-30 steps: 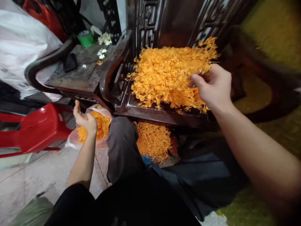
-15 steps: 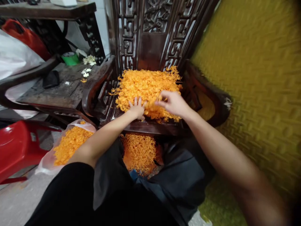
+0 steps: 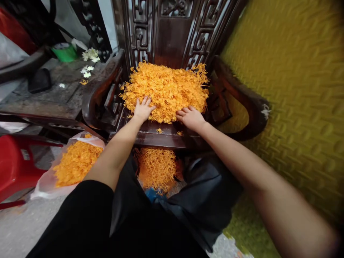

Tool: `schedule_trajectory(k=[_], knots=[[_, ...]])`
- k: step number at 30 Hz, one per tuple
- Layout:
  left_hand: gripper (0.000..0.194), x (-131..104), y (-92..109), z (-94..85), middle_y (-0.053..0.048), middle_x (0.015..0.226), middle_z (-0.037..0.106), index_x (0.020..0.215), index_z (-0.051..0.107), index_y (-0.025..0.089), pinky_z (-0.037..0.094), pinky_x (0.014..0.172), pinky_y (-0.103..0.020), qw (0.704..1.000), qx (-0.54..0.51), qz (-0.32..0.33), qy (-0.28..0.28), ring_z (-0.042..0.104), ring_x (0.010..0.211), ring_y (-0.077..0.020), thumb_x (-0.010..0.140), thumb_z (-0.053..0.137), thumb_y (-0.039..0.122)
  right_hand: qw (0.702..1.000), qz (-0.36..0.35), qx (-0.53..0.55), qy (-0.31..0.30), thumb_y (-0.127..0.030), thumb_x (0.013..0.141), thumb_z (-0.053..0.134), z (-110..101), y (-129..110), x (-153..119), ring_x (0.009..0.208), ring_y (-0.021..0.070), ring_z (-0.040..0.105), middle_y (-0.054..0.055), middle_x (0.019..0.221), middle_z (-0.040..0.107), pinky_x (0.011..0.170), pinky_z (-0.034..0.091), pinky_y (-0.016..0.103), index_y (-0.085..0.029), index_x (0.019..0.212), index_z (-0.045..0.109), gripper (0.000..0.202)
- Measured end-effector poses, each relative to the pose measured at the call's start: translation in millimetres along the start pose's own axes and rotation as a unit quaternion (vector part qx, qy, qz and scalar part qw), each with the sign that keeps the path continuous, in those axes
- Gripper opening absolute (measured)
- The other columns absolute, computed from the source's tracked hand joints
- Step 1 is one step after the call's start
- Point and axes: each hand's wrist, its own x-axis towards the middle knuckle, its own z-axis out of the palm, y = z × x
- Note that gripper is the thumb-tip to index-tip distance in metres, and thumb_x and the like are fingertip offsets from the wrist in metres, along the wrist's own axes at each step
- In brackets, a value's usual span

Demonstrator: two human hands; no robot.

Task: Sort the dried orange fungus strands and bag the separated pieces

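Observation:
A broad heap of orange flowers [image 3: 166, 86] covers most of the seat of a dark carved wooden chair [image 3: 172, 138]. Against the heap's front left side lies my left hand [image 3: 143, 109], open, with its fingers spread. My right hand [image 3: 191, 117] rests at the front right edge of the heap, fingers stretched out and touching the flowers, palm down. Neither hand holds anything that I can see. A small loose orange flower [image 3: 159, 130] sits on the bare strip of seat between the hands.
Below the seat, between my knees, is a mass of orange stalks [image 3: 158, 168]. A plastic bag of orange flowers [image 3: 77, 163] stands left, beside a red stool [image 3: 13, 165]. Green tape [image 3: 64, 52] and white flowers [image 3: 90, 55] lie on another wooden seat. A yellow textured surface [image 3: 298, 89] rises at right.
My right hand has come down from above the flowers to their front edge, its fingers straightened. My left hand has shifted left. The heap's front edge sits farther back, baring some seat.

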Motion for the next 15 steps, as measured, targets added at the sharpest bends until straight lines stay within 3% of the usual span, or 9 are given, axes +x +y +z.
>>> schedule_trajectory(k=[4,7,9,12,14,15], knots=[[0.061,-12,34,-14.0,-0.013,0.178,0.016,0.158,0.048,0.034,0.016,0.121,-0.077,0.999,0.007,-0.023,-0.034,0.010,0.164,-0.0406,0.102,0.039,0.013,0.999,0.029,0.024,-0.028,-0.018,0.106,0.033,4,19,0,0.130,0.0288,0.048,0.010,0.134,0.067,0.120,0.022,0.048,-0.024,0.123,0.073,0.044],[0.066,-25,58,-22.9,-0.016,0.178,0.012,0.162,0.043,0.033,0.025,0.117,-0.079,0.998,-0.003,-0.017,-0.065,0.012,0.162,-0.0475,0.099,0.049,0.015,0.993,0.085,0.048,-0.069,-0.014,0.103,0.038,8,3,-3,0.134,0.0311,0.047,0.015,0.130,0.069,0.123,0.018,0.053,-0.017,0.117,0.076,0.041],[0.066,-30,61,-30.8,-0.013,0.178,0.015,0.158,0.048,0.035,0.030,0.116,-0.077,0.996,-0.012,-0.013,-0.082,0.016,0.161,-0.0481,0.095,0.058,0.019,0.989,0.102,0.060,-0.091,-0.014,0.098,0.048,3,-9,-4,0.130,0.0333,0.053,0.019,0.127,0.071,0.119,0.026,0.056,-0.014,0.112,0.078,0.034],[0.050,-33,54,-49.1,-0.014,0.166,0.045,0.137,0.071,0.033,0.046,0.110,-0.066,0.996,-0.039,-0.019,-0.079,0.046,0.148,-0.0458,0.088,0.068,0.020,0.980,0.092,0.097,-0.150,-0.017,0.083,0.069,-25,-7,3,0.101,0.0275,0.069,0.012,0.103,0.079,0.099,0.050,0.043,-0.021,0.103,0.083,0.025],[0.036,-33,51,-62.8,-0.019,0.142,0.066,0.123,0.079,0.023,0.054,0.104,-0.056,0.997,-0.054,-0.026,-0.047,0.065,0.128,-0.0410,0.091,0.064,0.021,0.973,0.088,0.131,-0.168,-0.017,0.077,0.075,-57,12,16,0.082,0.0220,0.071,0.005,0.089,0.080,0.081,0.056,0.033,-0.027,0.103,0.085,0.029],[0.033,-32,52,-68.4,-0.021,0.132,0.071,0.120,0.080,0.018,0.055,0.102,-0.053,0.998,-0.059,-0.031,-0.023,0.069,0.121,-0.0392,0.093,0.060,0.021,0.974,0.099,0.142,-0.149,-0.017,0.077,0.075,-75,23,26,0.079,0.0213,0.072,0.003,0.086,0.080,0.077,0.056,0.032,-0.028,0.105,0.085,0.032]])
